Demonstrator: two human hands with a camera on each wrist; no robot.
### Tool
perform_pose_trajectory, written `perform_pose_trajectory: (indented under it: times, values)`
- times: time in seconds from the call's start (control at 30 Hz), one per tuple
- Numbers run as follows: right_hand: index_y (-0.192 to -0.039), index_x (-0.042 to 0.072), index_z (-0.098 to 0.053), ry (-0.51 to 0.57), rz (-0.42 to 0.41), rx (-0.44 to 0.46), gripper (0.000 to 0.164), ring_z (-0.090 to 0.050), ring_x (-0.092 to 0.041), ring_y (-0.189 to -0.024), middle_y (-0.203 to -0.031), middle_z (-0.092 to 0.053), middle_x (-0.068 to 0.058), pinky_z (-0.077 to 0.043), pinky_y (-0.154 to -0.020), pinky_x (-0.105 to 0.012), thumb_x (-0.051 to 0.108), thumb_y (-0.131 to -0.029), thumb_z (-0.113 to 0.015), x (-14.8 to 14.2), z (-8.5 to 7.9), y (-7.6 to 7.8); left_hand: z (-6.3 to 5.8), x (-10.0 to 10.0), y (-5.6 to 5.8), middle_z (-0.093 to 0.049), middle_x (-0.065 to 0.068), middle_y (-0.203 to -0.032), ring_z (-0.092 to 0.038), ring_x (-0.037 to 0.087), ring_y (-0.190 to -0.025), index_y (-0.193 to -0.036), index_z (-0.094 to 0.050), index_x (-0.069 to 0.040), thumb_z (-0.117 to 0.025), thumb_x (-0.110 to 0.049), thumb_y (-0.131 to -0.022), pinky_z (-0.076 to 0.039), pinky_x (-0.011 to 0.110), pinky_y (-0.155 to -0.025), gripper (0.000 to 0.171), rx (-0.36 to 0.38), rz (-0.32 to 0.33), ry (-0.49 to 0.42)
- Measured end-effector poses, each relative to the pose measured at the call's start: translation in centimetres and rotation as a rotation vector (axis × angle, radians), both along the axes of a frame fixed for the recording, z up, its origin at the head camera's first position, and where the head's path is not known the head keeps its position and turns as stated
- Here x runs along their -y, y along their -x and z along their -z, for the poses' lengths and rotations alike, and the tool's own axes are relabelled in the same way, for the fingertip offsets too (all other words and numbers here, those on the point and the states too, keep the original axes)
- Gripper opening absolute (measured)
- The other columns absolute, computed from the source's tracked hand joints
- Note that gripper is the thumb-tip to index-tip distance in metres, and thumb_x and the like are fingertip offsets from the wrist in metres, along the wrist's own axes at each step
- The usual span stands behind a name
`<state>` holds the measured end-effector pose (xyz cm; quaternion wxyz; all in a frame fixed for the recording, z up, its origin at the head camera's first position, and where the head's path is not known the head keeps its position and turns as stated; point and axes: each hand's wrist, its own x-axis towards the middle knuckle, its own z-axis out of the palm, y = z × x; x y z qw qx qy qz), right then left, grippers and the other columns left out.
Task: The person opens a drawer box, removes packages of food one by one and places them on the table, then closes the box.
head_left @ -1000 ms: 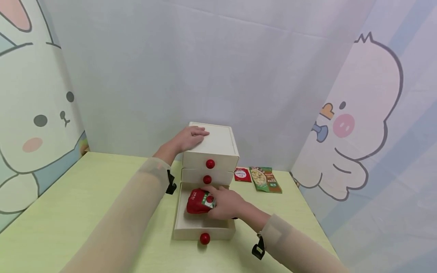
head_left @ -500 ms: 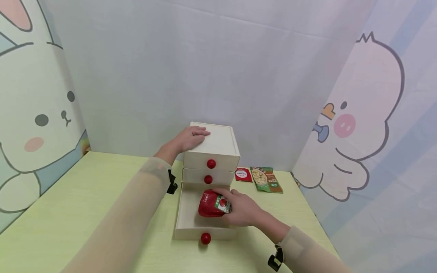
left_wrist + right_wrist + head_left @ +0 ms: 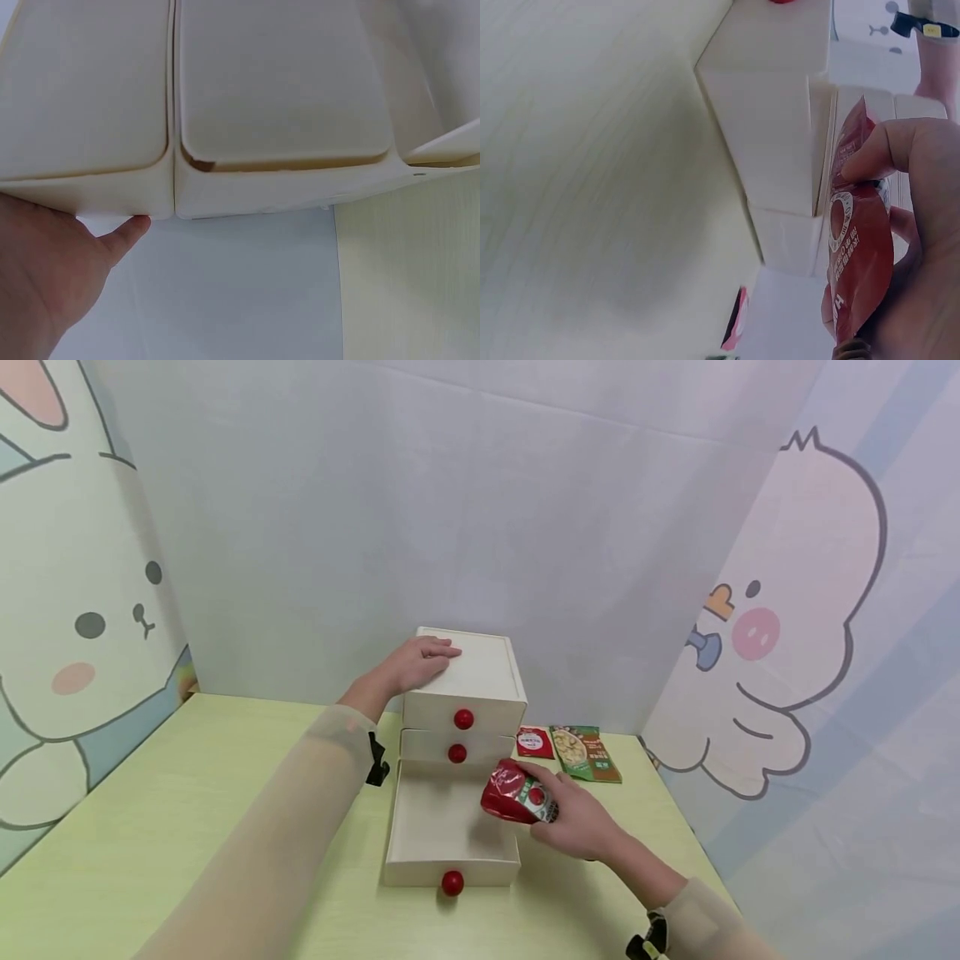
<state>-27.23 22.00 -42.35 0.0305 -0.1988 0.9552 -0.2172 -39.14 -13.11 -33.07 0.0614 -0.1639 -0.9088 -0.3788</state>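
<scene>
My right hand [image 3: 573, 817] grips a red food pouch [image 3: 510, 793] with a green and white label, held above the right side of the pulled-out bottom drawer [image 3: 431, 827]. In the right wrist view the thumb presses on the red pouch [image 3: 859, 255] and the fingers wrap behind it. My left hand [image 3: 416, 664] rests on top of a white three-drawer cabinet [image 3: 483, 668], fingers extended over its left side. The left wrist view shows the left hand [image 3: 60, 262] against the cabinet's side [image 3: 285, 187]. Each drawer has a round red knob [image 3: 452, 883].
A small red packet [image 3: 534, 743] and a green and brown food packet [image 3: 585, 753] lie on the pale green table [image 3: 225, 777], right of the cabinet. A grey-white curtain [image 3: 337, 527] stands close behind. Cartoon-printed walls [image 3: 795, 627] flank the table.
My right hand has lifted the red pouch out of the bottom drawer and moved it right and up. The left hand stays on the cabinet top.
</scene>
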Motion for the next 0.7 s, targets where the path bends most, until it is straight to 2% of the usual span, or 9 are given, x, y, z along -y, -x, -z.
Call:
perform_pose_trajectory:
  times: [0.23,0.33,0.57,0.7]
  values:
    - [-0.167,0.039,-0.042,0.009,0.064,-0.034,0.095,-0.061,-0.031,-0.117,-0.150,-0.058,-0.016,-0.058,-0.087,-0.047,0.025,-0.082,-0.081,-2.0,0.8,1.0,-0.1,0.0,0.0,-0.041,0.007,-0.178,-0.024,0.034,-0.171,-0.157,-0.063,-0.018,-0.044,-0.030,-0.113,-0.019,0.058,-0.139,0.049,0.004,0.004,0.008]
    - [-0.168,0.036,-0.041,-0.003,0.076,-0.048,0.095,-0.062,-0.031,-0.116,-0.151,-0.058,-0.019,-0.056,-0.087,-0.048,0.027,-0.082,-0.080,-2.7,1.2,1.8,-0.1,0.1,0.1,-0.041,0.007,-0.178,-0.024,0.034,-0.170,-0.157,-0.063,-0.018,-0.044,-0.030,-0.113,-0.019,0.058,-0.139,0.049,0.000,0.001,0.009]
    - [-0.168,0.027,-0.042,-0.041,0.104,-0.028,0.093,-0.065,-0.036,-0.117,-0.147,-0.058,-0.027,-0.058,-0.094,-0.061,0.028,-0.085,-0.083,-3.9,2.7,4.0,-0.1,0.1,0.0,-0.042,0.007,-0.177,-0.025,0.034,-0.170,-0.156,-0.064,-0.018,-0.044,-0.030,-0.112,-0.019,0.058,-0.139,0.049,0.000,-0.003,0.001]
    - [-0.168,0.030,-0.043,-0.058,0.104,-0.007,0.093,-0.066,-0.038,-0.118,-0.149,-0.058,-0.029,-0.059,-0.094,-0.061,0.027,-0.084,-0.083,-4.1,3.7,5.3,0.1,0.2,0.0,-0.042,0.006,-0.177,-0.025,0.033,-0.170,-0.155,-0.065,-0.019,-0.045,-0.030,-0.112,-0.019,0.058,-0.139,0.049,0.003,-0.007,0.000]
